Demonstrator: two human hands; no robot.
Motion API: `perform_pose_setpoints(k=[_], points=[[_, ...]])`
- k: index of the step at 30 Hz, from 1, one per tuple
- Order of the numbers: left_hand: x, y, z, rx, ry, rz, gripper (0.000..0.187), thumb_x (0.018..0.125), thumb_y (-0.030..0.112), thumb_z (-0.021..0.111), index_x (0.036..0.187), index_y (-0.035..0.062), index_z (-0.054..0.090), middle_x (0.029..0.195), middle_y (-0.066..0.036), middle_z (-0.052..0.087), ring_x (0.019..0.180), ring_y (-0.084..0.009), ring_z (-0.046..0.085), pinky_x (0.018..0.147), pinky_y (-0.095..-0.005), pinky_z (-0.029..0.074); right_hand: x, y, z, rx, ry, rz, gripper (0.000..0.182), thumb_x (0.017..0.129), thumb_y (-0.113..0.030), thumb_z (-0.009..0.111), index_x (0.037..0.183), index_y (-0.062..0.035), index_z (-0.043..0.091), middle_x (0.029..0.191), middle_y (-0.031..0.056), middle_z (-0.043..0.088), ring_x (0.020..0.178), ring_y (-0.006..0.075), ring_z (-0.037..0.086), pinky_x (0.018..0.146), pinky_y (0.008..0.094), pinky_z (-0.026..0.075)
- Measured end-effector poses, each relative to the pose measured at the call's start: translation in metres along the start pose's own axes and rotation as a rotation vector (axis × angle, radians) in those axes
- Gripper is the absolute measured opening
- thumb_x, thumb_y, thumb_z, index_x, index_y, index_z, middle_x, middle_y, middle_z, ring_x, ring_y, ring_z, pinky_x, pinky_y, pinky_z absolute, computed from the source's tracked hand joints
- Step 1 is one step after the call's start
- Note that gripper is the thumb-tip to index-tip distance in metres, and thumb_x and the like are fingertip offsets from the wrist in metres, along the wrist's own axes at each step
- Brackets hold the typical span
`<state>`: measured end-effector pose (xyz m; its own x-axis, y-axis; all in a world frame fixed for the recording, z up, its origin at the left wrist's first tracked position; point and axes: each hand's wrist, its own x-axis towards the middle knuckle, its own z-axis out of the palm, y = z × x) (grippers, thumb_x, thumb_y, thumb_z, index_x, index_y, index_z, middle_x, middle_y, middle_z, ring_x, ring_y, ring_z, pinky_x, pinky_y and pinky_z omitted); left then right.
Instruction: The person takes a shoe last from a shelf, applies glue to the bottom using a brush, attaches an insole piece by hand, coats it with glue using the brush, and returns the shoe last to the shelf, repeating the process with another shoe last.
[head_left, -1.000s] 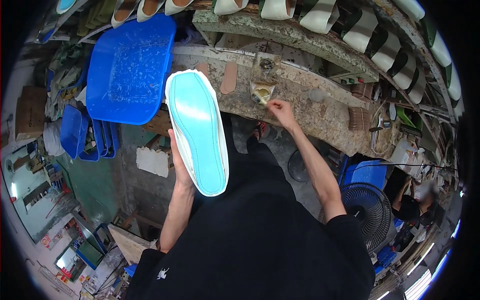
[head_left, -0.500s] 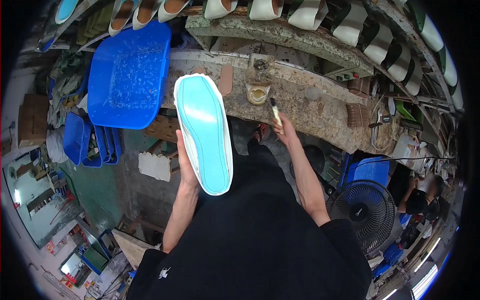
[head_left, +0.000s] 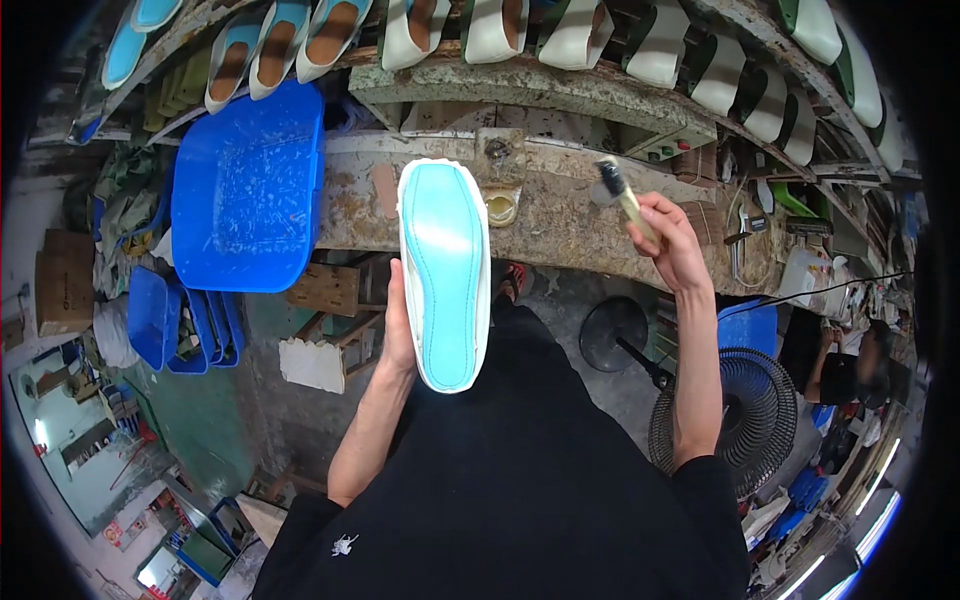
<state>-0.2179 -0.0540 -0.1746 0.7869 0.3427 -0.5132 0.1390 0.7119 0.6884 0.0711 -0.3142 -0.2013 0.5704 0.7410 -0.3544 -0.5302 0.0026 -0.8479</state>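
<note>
The left hand (head_left: 398, 325) is clamped on the near end of the blue-faced shoe piece (head_left: 446, 275), whose blue face is turned up toward the camera and whose long axis runs away from the person, its far end beyond the fingers. The right hand's (head_left: 672, 240) fingertips pinch the brush (head_left: 625, 200), its dark bristles pointing away, up-left of them.
</note>
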Motion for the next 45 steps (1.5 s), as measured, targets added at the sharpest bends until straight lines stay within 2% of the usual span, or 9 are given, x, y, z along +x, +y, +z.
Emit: perform_pose_setpoints(k=[4, 8, 12, 19, 23, 29, 35, 39, 45], points=[[0.002, 0.003, 0.008, 0.048, -0.049, 0.003, 0.084, 0.107, 0.068, 0.022, 0.151, 0.0006, 0.046, 0.13, -0.017, 0.068, 0.11, -0.0228, 0.072, 0.094, -0.0355, 0.061, -0.011, -0.044, 0.107, -0.417, -0.103, -0.257, 0.028, 0.098, -0.006, 0.067, 0.126, -0.0041, 0.074, 0.093, 0.0068, 0.074, 0.075, 0.0081, 0.064, 0.066, 0.0225, 0.05], [-0.007, 0.015, 0.023, 0.078, -0.14, 0.017, 0.083, 0.106, 0.069, 0.025, 0.155, 0.0026, 0.04, 0.132, -0.019, 0.064, 0.111, -0.024, 0.071, 0.091, -0.0369, 0.063, 0.007, -0.047, 0.154, -1.354, -0.021, -0.72, 0.032, 0.09, -0.006, 0.071, 0.121, -0.011, 0.076, 0.076, 0.0059, 0.063, 0.062, 0.0177, 0.062, 0.053, 0.0308, 0.049], [-0.019, 0.03, 0.022, 0.103, -0.099, 0.066, 0.089, 0.105, 0.072, 0.017, 0.156, 0.0014, 0.039, 0.139, -0.02, 0.061, 0.122, -0.0277, 0.066, 0.1, -0.0409, 0.057, -0.038, -0.06, 0.168, -1.307, -0.242, -0.917, 0.039, 0.076, -0.01, 0.078, 0.114, -0.0172, 0.078, 0.067, 0.0015, 0.054, 0.052, 0.0157, 0.057, 0.047, 0.0333, 0.048], [-0.03, 0.034, 0.021, 0.225, -0.133, 0.009, 0.087, 0.107, 0.069, 0.014, 0.154, 0.0013, 0.041, 0.136, -0.02, 0.063, 0.121, -0.025, 0.066, 0.101, -0.0388, 0.056, 0.038, -0.093, 0.157, -1.315, 0.051, -0.971, 0.029, 0.087, -0.009, 0.073, 0.115, -0.0142, 0.079, 0.068, 0.0048, 0.062, 0.057, 0.0181, 0.061, 0.05, 0.0327, 0.046], [-0.029, 0.036, 0.014, 0.137, -0.077, 0.055, 0.084, 0.108, 0.067, 0.015, 0.154, 0.0015, 0.042, 0.137, -0.019, 0.063, 0.122, -0.0263, 0.065, 0.102, -0.0391, 0.055, -0.031, -0.105, 0.181, -1.369, -0.426, -1.028, 0.031, 0.08, -0.012, 0.075, 0.111, -0.0148, 0.078, 0.065, -0.0013, 0.055, 0.05, 0.0114, 0.056, 0.043, 0.0298, 0.048], [-0.038, 0.053, 0.024, 0.256, -0.145, 0.069, 0.084, 0.108, 0.065, 0.014, 0.154, -0.0005, 0.041, 0.136, -0.021, 0.063, 0.118, -0.0283, 0.067, 0.101, -0.0402, 0.056, 0.013, -0.104, 0.193, -1.301, -0.216, -0.989, 0.013, 0.091, -0.015, 0.074, 0.102, -0.0132, 0.079, 0.067, 0.0029, 0.065, 0.052, 0.0135, 0.06, 0.043, 0.0307, 0.045], [-0.042, 0.045, 0.003, 0.277, -0.169, 0.028, 0.085, 0.108, 0.064, 0.012, 0.155, -0.0006, 0.039, 0.134, -0.022, 0.064, 0.115, -0.0292, 0.07, 0.098, -0.0398, 0.059, 0.048, -0.116, 0.179, -1.427, -0.002, -0.974, 0.02, 0.089, -0.011, 0.073, 0.107, -0.01, 0.081, 0.07, 0.0059, 0.068, 0.056, 0.0185, 0.063, 0.051, 0.032, 0.049], [-0.042, 0.051, 0.013, 0.196, -0.105, 0.077, 0.084, 0.109, 0.063, 0.012, 0.155, -0.0009, 0.039, 0.141, -0.022, 0.06, 0.125, -0.0276, 0.063, 0.105, -0.0415, 0.053, -0.012, -0.112, 0.191, -1.346, -0.445, -1.075, 0.028, 0.082, -0.014, 0.076, 0.11, -0.0133, 0.078, 0.063, 0.0, 0.058, 0.05, 0.0112, 0.058, 0.041, 0.0296, 0.046], [-0.043, 0.056, 0.017, 0.364, -0.192, 0.166, 0.093, 0.102, 0.074, 0.022, 0.156, -0.0007, 0.034, 0.135, -0.021, 0.062, 0.117, -0.0274, 0.067, 0.097, -0.0412, 0.057, 0.041, -0.119, 0.185, -1.319, -0.142, -0.964, 0.023, 0.092, -0.008, 0.07, 0.113, -0.0105, 0.079, 0.076, 0.0058, 0.071, 0.055, 0.0149, 0.059, 0.046, 0.0282, 0.043]])
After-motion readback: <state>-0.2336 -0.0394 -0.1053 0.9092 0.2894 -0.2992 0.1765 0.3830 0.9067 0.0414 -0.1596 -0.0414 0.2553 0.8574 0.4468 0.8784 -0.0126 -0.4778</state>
